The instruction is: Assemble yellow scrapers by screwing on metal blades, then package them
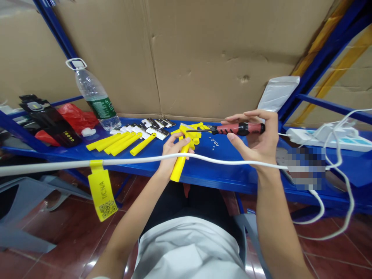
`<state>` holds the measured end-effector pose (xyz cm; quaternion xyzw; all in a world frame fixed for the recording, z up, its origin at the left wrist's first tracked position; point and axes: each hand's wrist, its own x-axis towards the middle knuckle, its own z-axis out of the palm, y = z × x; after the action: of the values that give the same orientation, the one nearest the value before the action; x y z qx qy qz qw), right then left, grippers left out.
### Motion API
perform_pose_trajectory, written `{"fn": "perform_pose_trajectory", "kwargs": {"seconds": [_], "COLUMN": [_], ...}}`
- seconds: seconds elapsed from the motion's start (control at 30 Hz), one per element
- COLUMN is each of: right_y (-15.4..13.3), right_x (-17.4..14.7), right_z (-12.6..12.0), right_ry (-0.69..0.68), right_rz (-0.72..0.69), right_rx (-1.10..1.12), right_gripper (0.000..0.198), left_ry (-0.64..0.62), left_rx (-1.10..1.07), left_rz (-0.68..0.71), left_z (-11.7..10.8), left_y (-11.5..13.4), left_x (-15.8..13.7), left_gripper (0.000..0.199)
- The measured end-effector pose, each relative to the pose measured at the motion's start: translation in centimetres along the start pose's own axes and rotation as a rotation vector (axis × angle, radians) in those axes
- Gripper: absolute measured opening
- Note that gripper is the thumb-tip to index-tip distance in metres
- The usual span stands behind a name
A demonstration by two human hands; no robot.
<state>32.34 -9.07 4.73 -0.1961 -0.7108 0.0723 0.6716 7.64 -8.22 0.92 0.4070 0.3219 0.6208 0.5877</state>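
My left hand (171,152) is closed around a yellow plastic handle (179,166), a tube with a wider head at its upper end. In my right hand (266,141) is a red and black screwdriver (242,128), its grip between thumb and fingers. The screwdriver lies nearly level, pointing left, and its shaft reaches the head of the yellow handle; whether the tip sits in a screw is too small to tell. Small metal screws (214,142) lie scattered on the blue table (203,170), just right of the handle. More yellow parts (201,126) lie behind it.
Several yellow handles with black-and-white cards (142,144) lie at left. Behind them stand a water bottle (100,100), a red bag (77,118) and a black container (52,120). A white cable (139,159) crosses the view before my hands. A power strip (345,138) sits at right.
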Motion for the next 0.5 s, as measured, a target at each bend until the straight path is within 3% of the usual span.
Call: {"fn": "perform_pose_trajectory", "kwargs": {"seconds": [0.2, 0.5], "right_y": [-0.22, -0.01], "right_x": [0.11, -0.55], "right_z": [0.18, -0.1], "right_ry": [-0.027, 0.088], "right_rz": [-0.035, 0.075], "right_rx": [0.075, -0.142], "right_gripper": [0.058, 0.051], "left_ry": [0.0, -0.003], "left_rx": [0.005, -0.002], "left_rz": [0.008, 0.018], "left_z": [-0.05, 0.28], "left_y": [-0.06, 0.35], "left_x": [0.08, -0.48], "left_gripper": [0.06, 0.058]}}
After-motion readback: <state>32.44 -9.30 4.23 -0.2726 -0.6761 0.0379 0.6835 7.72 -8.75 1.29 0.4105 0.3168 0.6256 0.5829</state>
